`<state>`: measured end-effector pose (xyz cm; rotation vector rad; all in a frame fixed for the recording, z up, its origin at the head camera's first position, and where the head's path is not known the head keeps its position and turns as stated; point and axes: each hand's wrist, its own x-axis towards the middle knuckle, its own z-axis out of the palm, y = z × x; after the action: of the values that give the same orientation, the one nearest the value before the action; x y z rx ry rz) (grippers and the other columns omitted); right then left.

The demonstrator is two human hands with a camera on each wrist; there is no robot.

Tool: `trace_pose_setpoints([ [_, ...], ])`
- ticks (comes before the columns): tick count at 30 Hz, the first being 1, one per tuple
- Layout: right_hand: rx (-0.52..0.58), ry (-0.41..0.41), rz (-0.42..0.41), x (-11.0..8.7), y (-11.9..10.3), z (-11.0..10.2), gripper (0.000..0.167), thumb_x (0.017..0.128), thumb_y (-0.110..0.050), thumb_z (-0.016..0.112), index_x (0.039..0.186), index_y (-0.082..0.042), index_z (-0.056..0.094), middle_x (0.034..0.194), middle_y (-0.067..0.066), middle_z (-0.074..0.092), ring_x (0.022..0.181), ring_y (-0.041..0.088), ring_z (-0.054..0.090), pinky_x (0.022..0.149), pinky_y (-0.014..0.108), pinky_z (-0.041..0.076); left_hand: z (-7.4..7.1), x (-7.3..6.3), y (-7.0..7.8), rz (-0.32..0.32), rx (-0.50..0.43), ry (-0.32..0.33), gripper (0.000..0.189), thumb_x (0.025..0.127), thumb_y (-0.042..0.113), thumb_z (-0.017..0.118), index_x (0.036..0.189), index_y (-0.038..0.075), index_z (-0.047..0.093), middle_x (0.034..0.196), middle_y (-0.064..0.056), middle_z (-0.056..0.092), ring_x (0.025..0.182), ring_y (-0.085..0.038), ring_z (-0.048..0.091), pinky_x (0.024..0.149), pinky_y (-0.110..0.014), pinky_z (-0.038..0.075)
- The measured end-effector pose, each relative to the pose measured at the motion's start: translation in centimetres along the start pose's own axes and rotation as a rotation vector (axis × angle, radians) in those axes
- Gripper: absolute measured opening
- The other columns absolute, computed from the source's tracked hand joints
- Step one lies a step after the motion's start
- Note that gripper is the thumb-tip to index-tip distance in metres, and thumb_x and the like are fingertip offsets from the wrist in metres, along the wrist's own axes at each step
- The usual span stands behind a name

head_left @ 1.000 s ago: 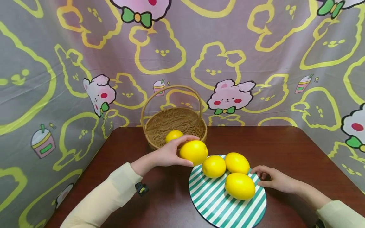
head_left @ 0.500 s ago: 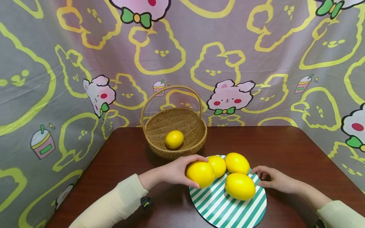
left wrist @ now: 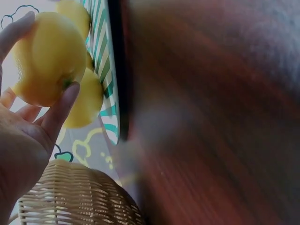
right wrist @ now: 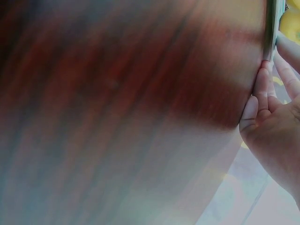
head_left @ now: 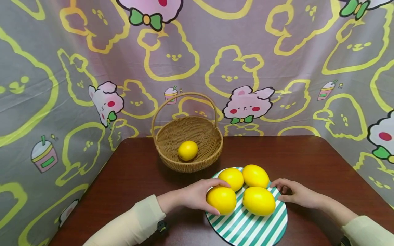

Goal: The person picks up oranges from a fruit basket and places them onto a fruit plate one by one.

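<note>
My left hand (head_left: 200, 196) grips a yellow lemon (head_left: 222, 201) over the left side of a round plate (head_left: 243, 232) striped green and white. In the left wrist view, fingers and thumb curve around that lemon (left wrist: 52, 56), near its green stem spot. Whether it touches the plate is hard to tell. Three other lemons lie on the plate: one at the back left (head_left: 231, 178), one at the back right (head_left: 256, 176), one at the front right (head_left: 259, 201). My right hand (head_left: 297, 194) rests at the plate's right rim, fingers loosely bent and touching its edge (right wrist: 270, 33).
Behind the plate and to its left stands a wicker basket (head_left: 189, 166) with a tall handle, one lemon (head_left: 187, 150) inside. Everything stands on a dark reddish wooden table (head_left: 286, 153). A cartoon-printed cloth (head_left: 191, 41) hangs behind and along both sides.
My left hand has moved down, toward me and slightly right with the lemon, from in front of the basket to over the plate's left side. The right hand stays at the rim.
</note>
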<state>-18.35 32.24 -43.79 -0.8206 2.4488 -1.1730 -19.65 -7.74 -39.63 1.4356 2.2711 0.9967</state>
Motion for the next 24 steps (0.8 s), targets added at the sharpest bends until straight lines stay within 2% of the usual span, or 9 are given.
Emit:
trace_pose_setpoints([
  [13, -0.019, -0.001, -0.021, -0.1, -0.1, -0.1, 0.033, 0.094, -0.014, 0.064, 0.125, -0.006, 0.054, 0.098, 0.005, 0.052, 0.082, 0.014, 0.050, 0.068, 0.025, 0.045, 1.1, 0.5, 0.3, 0.040, 0.194, -0.021, 0.074, 0.075, 0.038, 0.084, 0.138, 0.020, 0.050, 0.134, 0.008, 0.053, 0.113, -0.003, 0.049, 0.099, -0.024, 0.037],
  [24, -0.014, 0.002, -0.028, -0.1, -0.1, -0.1, 0.033, 0.094, -0.013, 0.064, 0.124, -0.005, 0.054, 0.097, 0.005, 0.052, 0.082, 0.014, 0.050, 0.068, 0.025, 0.045, 1.6, 0.7, 0.1, 0.050, 0.242, -0.016, 0.074, 0.078, 0.040, 0.082, 0.140, 0.019, 0.047, 0.137, 0.005, 0.052, 0.117, -0.003, 0.048, 0.098, -0.024, 0.038],
])
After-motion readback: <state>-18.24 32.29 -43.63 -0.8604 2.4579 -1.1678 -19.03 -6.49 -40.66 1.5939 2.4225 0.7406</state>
